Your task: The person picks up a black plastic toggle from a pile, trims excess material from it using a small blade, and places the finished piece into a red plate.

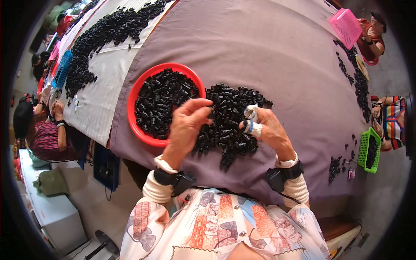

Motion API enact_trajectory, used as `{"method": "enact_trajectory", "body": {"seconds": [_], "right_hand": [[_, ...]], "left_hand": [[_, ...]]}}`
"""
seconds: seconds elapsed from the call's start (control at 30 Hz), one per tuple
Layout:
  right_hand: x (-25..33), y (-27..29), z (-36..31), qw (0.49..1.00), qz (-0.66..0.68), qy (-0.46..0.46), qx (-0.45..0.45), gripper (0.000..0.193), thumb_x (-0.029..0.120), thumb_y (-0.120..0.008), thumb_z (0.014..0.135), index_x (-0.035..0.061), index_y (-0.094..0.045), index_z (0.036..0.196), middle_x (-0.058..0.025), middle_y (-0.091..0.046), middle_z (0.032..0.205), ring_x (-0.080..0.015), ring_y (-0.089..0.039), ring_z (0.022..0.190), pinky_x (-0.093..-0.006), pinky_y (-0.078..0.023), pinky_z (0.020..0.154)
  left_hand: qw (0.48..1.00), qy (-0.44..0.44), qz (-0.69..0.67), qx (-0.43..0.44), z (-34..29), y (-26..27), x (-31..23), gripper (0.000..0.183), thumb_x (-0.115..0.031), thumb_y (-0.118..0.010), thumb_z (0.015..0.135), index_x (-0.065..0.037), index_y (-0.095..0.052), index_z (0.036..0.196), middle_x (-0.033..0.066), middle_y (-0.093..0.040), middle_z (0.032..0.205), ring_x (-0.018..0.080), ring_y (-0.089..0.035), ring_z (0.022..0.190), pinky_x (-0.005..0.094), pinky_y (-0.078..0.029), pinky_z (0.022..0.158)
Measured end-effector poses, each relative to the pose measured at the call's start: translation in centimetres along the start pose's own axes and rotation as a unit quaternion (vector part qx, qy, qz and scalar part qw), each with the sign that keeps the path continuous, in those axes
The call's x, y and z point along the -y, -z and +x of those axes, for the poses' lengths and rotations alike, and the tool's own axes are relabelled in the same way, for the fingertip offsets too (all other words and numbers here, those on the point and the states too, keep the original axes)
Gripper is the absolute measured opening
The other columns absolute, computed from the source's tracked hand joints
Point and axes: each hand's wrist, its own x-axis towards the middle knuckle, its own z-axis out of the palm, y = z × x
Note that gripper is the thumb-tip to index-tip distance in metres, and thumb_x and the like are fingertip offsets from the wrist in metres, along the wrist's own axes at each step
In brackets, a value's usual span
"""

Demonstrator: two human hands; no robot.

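Your round red plastic tub [131,106] brims with small black cylindrical pieces [158,102], a loose black pile [234,108] beside it! Left hand [186,123] half-curled over the tub's edge, taped right hand [272,129] curled above the pile; can't tell whether either grips anything. Rightward, a green plastic basket [362,159] holds black pieces.
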Motion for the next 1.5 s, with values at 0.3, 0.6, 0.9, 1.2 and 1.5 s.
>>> {"method": "enact_trajectory", "body": {"seconds": [0.3, 0.6, 0.9, 1.2, 1.5], "right_hand": [[-0.7, 1.3, -0.6, 0.987, 0.128, -0.069, -0.075, 0.024, 0.03, -0.058, 0.084, 0.0057, -0.057, 0.084, 0.0035, -0.043, 0.052, -0.0046, -0.039, 0.042, -0.0215, -0.031, 0.04], [-0.7, 2.2, -1.7, 0.99, 0.052, -0.086, -0.101, 0.023, 0.027, -0.061, 0.081, 0.0058, -0.053, 0.074, 0.0022, -0.046, 0.053, -0.0065, -0.042, 0.043, -0.0228, -0.032, 0.041], [-1.9, 2.5, -2.0, 0.985, 0.081, -0.115, -0.096, 0.022, 0.024, -0.062, 0.08, 0.005, -0.053, 0.076, 0.0018, -0.046, 0.054, -0.0065, -0.044, 0.044, -0.0227, -0.034, 0.041], [-0.9, 1.9, -0.8, 0.991, 0.042, -0.11, -0.064, 0.019, 0.021, -0.062, 0.079, 0.0048, -0.054, 0.077, 0.0018, -0.046, 0.054, -0.0062, -0.044, 0.045, -0.0225, -0.034, 0.041], [1.3, 0.3, 1.8, 0.997, 0.049, -0.056, -0.014, 0.022, 0.017, -0.064, 0.078, 0.0014, -0.058, 0.092, 0.001, -0.05, 0.061, -0.0049, -0.044, 0.047, -0.0217, -0.036, 0.041]], "left_hand": [[0.881, -0.2, 0.407, -0.135, 0.0, 2.9, -2.0, 0.011, -0.007, -0.062, 0.082, -0.003, -0.066, 0.092, 0.0039, -0.061, 0.082, 0.009, -0.057, 0.071, 0.0221, -0.046, 0.063], [0.77, -0.304, 0.559, 0.058, 5.0, -4.2, 3.2, 0.021, -0.009, -0.064, 0.076, -0.003, -0.062, 0.097, 0.012, -0.058, 0.086, 0.0261, -0.057, 0.08, 0.0338, -0.046, 0.072], [0.643, -0.264, 0.706, 0.136, 6.9, -5.2, 5.5, 0.017, -0.009, -0.064, 0.071, -0.006, -0.061, 0.088, 0.0109, -0.054, 0.084, 0.0293, -0.052, 0.084, 0.0402, -0.043, 0.074], [0.951, -0.035, 0.295, 0.085, 3.8, -3.6, 2.3, 0.012, -0.009, -0.062, 0.081, -0.002, -0.064, 0.09, 0.0048, -0.059, 0.082, 0.0112, -0.055, 0.069, 0.0236, -0.045, 0.062], [0.972, 0.151, -0.168, 0.06, 1.5, -2.6, 1.1, 0.014, -0.013, -0.053, 0.09, -0.003, -0.057, 0.099, 0.0066, -0.062, 0.086, 0.0133, -0.06, 0.074, 0.0281, -0.051, 0.068]]}}
